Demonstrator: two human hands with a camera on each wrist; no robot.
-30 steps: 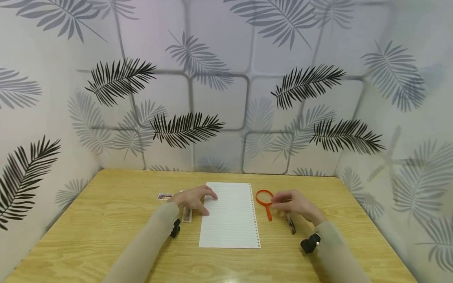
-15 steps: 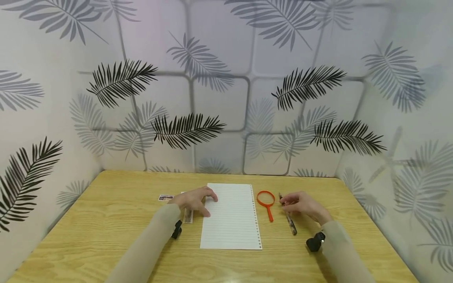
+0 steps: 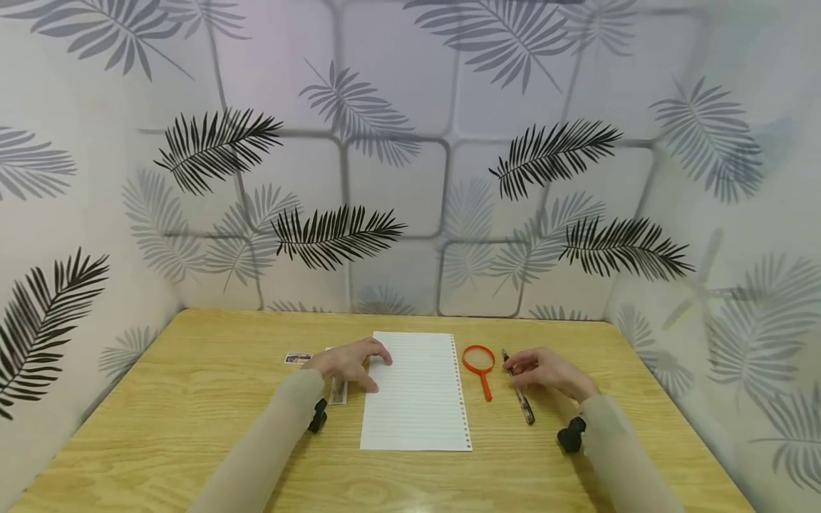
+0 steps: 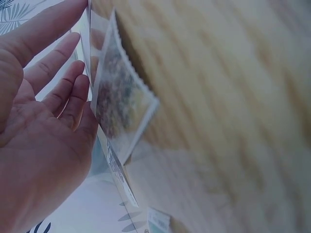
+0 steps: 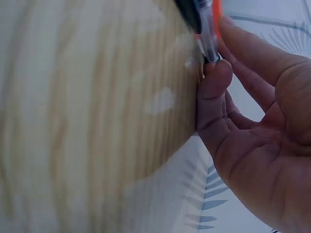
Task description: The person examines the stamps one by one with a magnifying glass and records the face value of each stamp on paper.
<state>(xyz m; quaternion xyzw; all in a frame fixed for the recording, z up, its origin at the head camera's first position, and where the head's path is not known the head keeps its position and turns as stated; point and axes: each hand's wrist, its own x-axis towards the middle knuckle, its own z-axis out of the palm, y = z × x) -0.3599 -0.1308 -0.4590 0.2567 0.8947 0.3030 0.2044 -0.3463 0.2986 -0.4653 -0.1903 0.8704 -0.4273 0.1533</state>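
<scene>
A lined sheet of loose-leaf paper (image 3: 417, 399) lies mid-table, its holes along the right side. My left hand (image 3: 349, 362) rests at its left edge, fingers spread and loosely bent, gripping nothing. Partly beneath that hand is a stamp-like picture (image 3: 338, 392); the left wrist view shows the perforated edge of the picture (image 4: 121, 104). To the right of the paper lies an orange magnifying glass (image 3: 486, 388). A dark-capped clear pen (image 3: 526, 410) lies on the table beside it. My right hand (image 3: 548, 372) is at the pen's upper part, fingers loosely bent; contact is hard to tell.
Another small picture (image 3: 298, 358) lies left of my left hand. The wooden table (image 3: 160, 427) ends at a leaf-patterned backdrop (image 3: 398, 271) at the back and sides. Dark wrist cameras sit under both sleeves.
My right hand has shifted right, from over the magnifying glass's rim to the pen, which now shows along most of its length. The left hand and paper keep their places.
</scene>
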